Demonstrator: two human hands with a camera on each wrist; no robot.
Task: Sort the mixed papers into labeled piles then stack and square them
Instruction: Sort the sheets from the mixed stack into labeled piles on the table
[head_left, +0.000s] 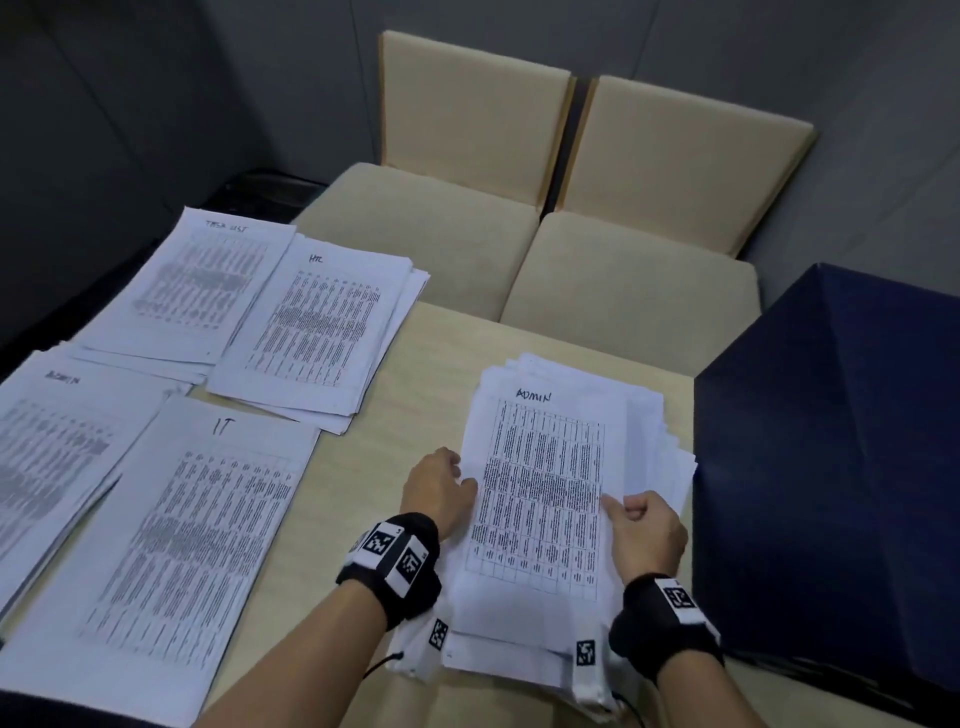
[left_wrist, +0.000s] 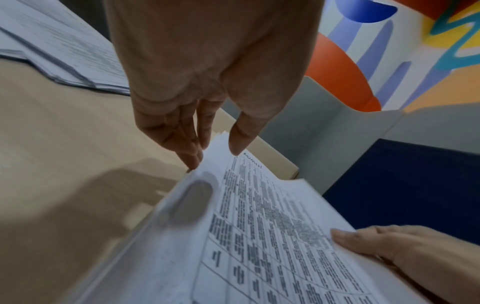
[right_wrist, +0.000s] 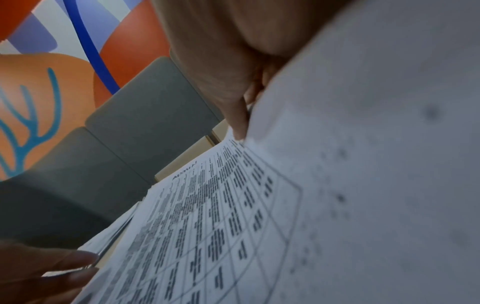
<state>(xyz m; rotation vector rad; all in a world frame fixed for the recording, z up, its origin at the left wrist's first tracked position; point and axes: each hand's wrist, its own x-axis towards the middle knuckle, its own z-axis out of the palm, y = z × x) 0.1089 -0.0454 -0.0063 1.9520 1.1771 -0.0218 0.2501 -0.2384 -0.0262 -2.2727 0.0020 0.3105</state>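
A loose stack of mixed papers (head_left: 654, 436) lies on the table (head_left: 400, 415) in front of me. Its top sheet (head_left: 540, 493), headed ADMIN, is raised off the stack. My right hand (head_left: 623, 512) pinches the sheet's right edge, thumb on top (left_wrist: 345, 234). My left hand (head_left: 457, 483) is at the left edge, its fingers (left_wrist: 192, 162) straight along the paper and the thumb just above it. To the left lie the labeled piles: TASK LIST (head_left: 208, 280), HR (head_left: 322, 322), ADMIN (head_left: 57, 447) and IT (head_left: 192, 525).
Two beige chairs (head_left: 431, 223) (head_left: 634, 286) stand against the table's far edge. A large dark blue object (head_left: 831, 441) rises right beside the mixed stack. Bare tabletop runs between the IT pile and the stack.
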